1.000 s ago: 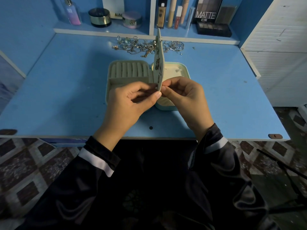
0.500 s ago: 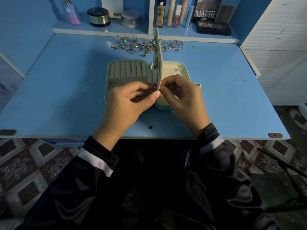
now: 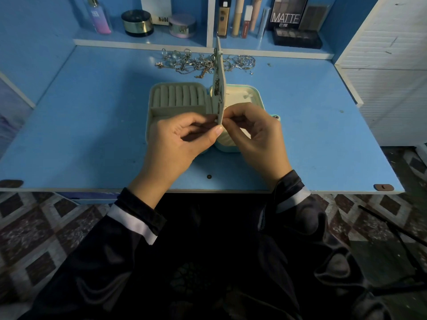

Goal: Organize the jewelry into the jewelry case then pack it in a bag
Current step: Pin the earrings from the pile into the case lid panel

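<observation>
Desk (image 3: 92, 139): a blue top is seen from above, with patterned floor tiles below its near edge.
Shelf (image 3: 143, 41): a low ledge is set along the back of the desk; bottles, jars, tubes and a palette marked MATTE are stood on it.
Jewelry case (image 3: 161, 112): a pale case is laid open flat on the middle of the desk. Padded ring rolls are seen at the back of its left half, and its near part is covered by both hands.
Left hand (image 3: 182, 144): it is held curled over the near left half of the case. The near lower corner of the flap is pinched from the left by the thumb and fingers.
Right hand (image 3: 256, 137): it is held curled over the near right half. The same corner is pinched from the right, and whether a small piece is also held cannot be told.
Flap (image 3: 221, 88): a thin pale panel is stood upright along the middle of the case, between the two hands.
Loose jewelry (image 3: 198, 63): silver rings and chains are heaped on the desk behind the case, well apart from both hands.
Hung pieces (image 3: 217, 90): small metal items are seen on the left face of the flap, above the left hand.
Snap (image 3: 276, 117): a round fastener is seen at the right edge of the case, just beside the right hand.
</observation>
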Motion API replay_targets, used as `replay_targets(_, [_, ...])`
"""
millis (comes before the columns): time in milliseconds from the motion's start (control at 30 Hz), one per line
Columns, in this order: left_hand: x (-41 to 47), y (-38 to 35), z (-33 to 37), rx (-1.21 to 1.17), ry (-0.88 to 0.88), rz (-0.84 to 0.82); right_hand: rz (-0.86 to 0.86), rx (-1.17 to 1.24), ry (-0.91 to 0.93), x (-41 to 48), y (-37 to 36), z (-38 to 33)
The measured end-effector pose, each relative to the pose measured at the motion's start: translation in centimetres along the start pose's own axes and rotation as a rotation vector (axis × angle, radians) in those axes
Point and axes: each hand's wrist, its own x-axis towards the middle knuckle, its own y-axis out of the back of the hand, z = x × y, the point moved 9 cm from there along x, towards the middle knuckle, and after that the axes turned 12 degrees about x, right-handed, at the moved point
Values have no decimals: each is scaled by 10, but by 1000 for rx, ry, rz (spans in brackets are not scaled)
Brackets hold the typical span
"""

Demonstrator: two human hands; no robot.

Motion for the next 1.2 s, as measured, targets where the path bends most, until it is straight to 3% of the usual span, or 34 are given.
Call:
replay_targets(433, [0,1,-1,24,-8,7,14,40,-6,-1,2,1])
replay_targets(767, [-1,-1,-7,6,45,10,18,189,-147,4,17,2])
replay_targets(933, [1,-5,-11,10,80,-24,60,102,-139,19,36,-13])
replay_targets(1200, [6,-13,-7,38,77,-94,-23,29,-131,40,28,-29])
